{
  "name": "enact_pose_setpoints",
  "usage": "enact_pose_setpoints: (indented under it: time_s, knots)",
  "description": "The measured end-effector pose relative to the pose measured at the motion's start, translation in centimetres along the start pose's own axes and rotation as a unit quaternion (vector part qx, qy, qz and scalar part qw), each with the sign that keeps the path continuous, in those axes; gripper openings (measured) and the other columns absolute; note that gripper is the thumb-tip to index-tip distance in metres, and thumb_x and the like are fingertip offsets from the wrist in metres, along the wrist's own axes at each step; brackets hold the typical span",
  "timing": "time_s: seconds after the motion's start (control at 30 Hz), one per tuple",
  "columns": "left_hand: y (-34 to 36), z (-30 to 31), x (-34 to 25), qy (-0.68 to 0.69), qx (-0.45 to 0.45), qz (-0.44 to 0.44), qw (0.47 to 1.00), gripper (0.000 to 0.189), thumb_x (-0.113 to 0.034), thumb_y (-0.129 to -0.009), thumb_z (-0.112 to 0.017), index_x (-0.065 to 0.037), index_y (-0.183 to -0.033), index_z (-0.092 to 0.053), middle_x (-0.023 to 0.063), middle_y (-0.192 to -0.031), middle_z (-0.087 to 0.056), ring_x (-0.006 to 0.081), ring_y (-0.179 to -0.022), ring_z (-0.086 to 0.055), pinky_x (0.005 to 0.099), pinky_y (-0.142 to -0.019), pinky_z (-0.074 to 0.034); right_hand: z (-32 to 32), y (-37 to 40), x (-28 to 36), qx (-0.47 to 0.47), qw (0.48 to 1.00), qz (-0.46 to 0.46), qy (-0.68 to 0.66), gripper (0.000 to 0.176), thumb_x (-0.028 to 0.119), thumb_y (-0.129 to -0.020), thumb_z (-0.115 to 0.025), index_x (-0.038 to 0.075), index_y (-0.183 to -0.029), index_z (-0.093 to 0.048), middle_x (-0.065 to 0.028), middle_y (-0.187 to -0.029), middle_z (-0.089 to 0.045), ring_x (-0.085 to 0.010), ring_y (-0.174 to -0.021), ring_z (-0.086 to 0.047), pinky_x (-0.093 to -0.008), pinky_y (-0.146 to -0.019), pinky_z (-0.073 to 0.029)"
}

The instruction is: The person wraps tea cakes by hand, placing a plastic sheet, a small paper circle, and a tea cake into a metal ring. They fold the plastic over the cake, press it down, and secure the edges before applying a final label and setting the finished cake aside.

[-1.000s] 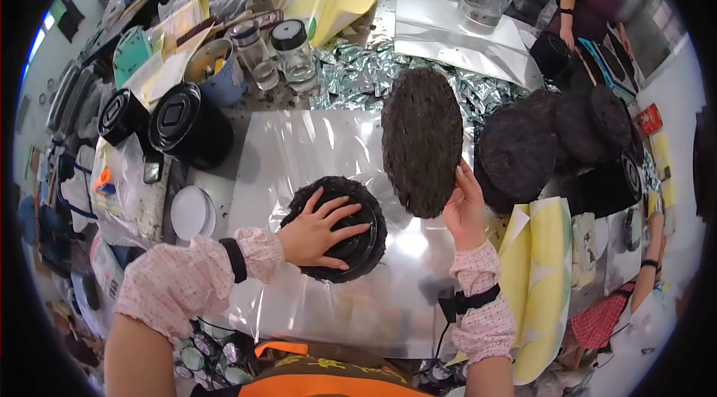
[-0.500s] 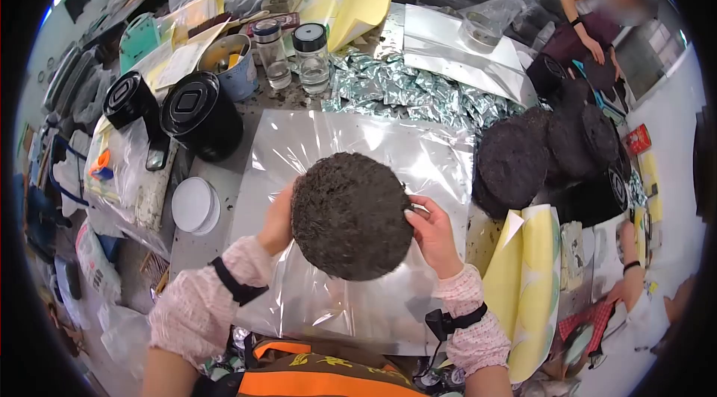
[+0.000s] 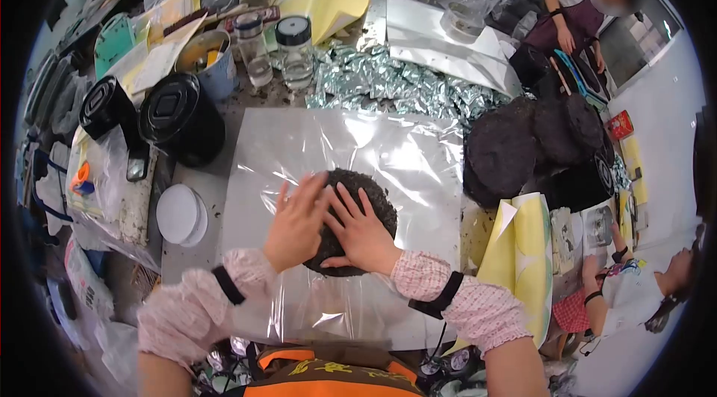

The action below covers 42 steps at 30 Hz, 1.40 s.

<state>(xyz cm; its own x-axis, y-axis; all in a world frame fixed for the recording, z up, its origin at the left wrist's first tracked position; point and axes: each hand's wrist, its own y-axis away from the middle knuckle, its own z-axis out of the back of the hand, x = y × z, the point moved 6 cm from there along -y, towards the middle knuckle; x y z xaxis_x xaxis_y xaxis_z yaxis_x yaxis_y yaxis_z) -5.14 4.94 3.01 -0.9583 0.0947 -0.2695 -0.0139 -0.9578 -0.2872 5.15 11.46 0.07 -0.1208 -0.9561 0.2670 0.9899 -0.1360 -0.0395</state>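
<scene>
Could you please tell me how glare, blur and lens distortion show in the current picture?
Head view: white glare streaks the clear plastic sheet around the dark round cake; the left hand looks slightly smeared, the right hand sharper; the wide lens bows the room's edges and leaves black corners; the head of the standing person, upper right, is blurred.

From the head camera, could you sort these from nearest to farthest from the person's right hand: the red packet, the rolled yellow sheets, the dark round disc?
From the right hand:
1. Dark round disc: right under the hand.
2. Rolled yellow sheets: off to the right.
3. Red packet: far right, beyond the dark stack.
</scene>
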Motion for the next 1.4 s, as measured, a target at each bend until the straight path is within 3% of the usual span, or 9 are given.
enact_pose_setpoints:
  time_s: [0.3,0.57,0.67,0.73,0.8,1.03,1.13,1.3,1.4]
  knots:
    - [-2.5,-5.8,-0.6,0.109,0.263,-0.16,0.945,0.115,-0.025,-0.06,-0.084,-0.008,-0.157,-0.025,0.0218,-0.16,-0.025,0.0418,-0.15,-0.021,0.0615,-0.117,-0.016,-4.0,-0.1,-0.5,0.145,0.989,-0.027,-0.009,0.1,0.073,-0.082,-0.058,0.003,-0.151,-0.039,-0.0347,-0.154,-0.027,-0.0565,-0.144,-0.014,-0.0667,-0.117,-0.012]
    - [-2.3,-4.6,-1.9,0.046,0.162,-0.149,0.974,0.088,-0.021,-0.067,-0.082,-0.006,-0.145,-0.044,0.0213,-0.15,-0.041,0.0379,-0.145,-0.033,0.054,-0.116,-0.027,-5.8,-0.1,-0.6,0.158,0.986,-0.049,-0.024,0.105,0.067,-0.081,-0.066,0.005,-0.157,-0.027,-0.0311,-0.159,-0.019,-0.0521,-0.148,-0.012,-0.0683,-0.116,-0.013]
    - [-0.1,0.1,0.5,0.127,-0.035,-0.057,0.99,0.062,-0.015,-0.073,-0.076,-0.003,-0.13,-0.057,0.0198,-0.134,-0.054,0.0367,-0.135,-0.045,0.0464,-0.11,-0.036,-3.4,-0.7,-0.3,0.085,0.996,-0.03,-0.002,0.106,0.063,-0.08,-0.069,0.005,-0.157,-0.025,-0.0309,-0.159,-0.018,-0.0495,-0.149,-0.012,-0.0685,-0.117,-0.011]
    - [5.0,4.6,5.0,0.099,-0.202,0.248,0.942,0.039,-0.01,-0.077,-0.073,-0.001,-0.113,-0.062,0.0172,-0.115,-0.06,0.0343,-0.117,-0.054,0.0427,-0.102,-0.041,-1.9,-0.6,-0.3,0.017,0.996,-0.027,-0.084,0.1,0.056,-0.085,-0.068,0.003,-0.157,-0.022,-0.0312,-0.159,-0.019,-0.0485,-0.15,-0.012,-0.0696,-0.116,-0.01]
    - [12.0,1.6,12.5,0.099,-0.167,0.402,0.895,0.026,-0.009,-0.078,-0.074,-0.002,-0.101,-0.064,0.0156,-0.107,-0.058,0.0332,-0.104,-0.054,0.0429,-0.095,-0.042,-1.6,-0.5,-0.1,-0.001,0.992,-0.012,-0.127,0.094,0.053,-0.09,-0.065,0.002,-0.156,-0.022,-0.0307,-0.158,-0.021,-0.0493,-0.149,-0.014,-0.0707,-0.115,-0.011]
    - [7.2,10.3,6.5,0.273,-0.065,0.096,0.955,0.013,-0.004,-0.083,-0.071,-0.004,-0.096,-0.068,0.012,-0.108,-0.06,0.0276,-0.105,-0.055,0.035,-0.095,-0.042,-2.4,-1.4,1.3,0.047,0.998,-0.025,0.027,0.084,0.056,-0.091,-0.061,0.024,-0.159,-0.025,-0.0323,-0.159,-0.018,-0.052,-0.148,-0.013,-0.0743,-0.113,-0.01]
    - [10.0,8.1,13.0,0.268,-0.187,0.26,0.909,0.028,-0.004,-0.082,-0.071,-0.003,-0.11,-0.067,0.0141,-0.121,-0.061,0.0334,-0.12,-0.054,0.0394,-0.104,-0.04,-2.6,-1.3,1.4,0.056,0.997,-0.033,0.043,0.083,0.055,-0.089,-0.062,0.024,-0.158,-0.029,-0.0316,-0.159,-0.019,-0.0511,-0.149,-0.014,-0.0736,-0.113,-0.012]
    - [7.2,-1.7,5.6,0.061,0.053,-0.068,0.994,0.12,-0.051,-0.061,-0.087,0.004,-0.151,-0.031,0.0254,-0.157,-0.032,0.0424,-0.147,-0.029,0.0508,-0.121,-0.022,-2.3,-1.3,1.7,0.051,0.997,-0.047,0.044,0.081,0.05,-0.088,-0.066,0.019,-0.156,-0.035,-0.0291,-0.159,-0.022,-0.0495,-0.148,-0.015,-0.0738,-0.113,-0.012]
    - [4.0,0.4,-0.3,0.213,0.013,-0.093,0.973,0.103,-0.054,-0.07,-0.081,0.006,-0.144,-0.041,0.0234,-0.157,-0.035,0.0393,-0.148,-0.03,0.0534,-0.121,-0.021,-2.1,-0.5,0.5,0.004,0.997,-0.053,-0.053,0.068,0.037,-0.086,-0.072,0.011,-0.144,-0.049,-0.0255,-0.151,-0.04,-0.0442,-0.144,-0.031,-0.0637,-0.116,-0.022]
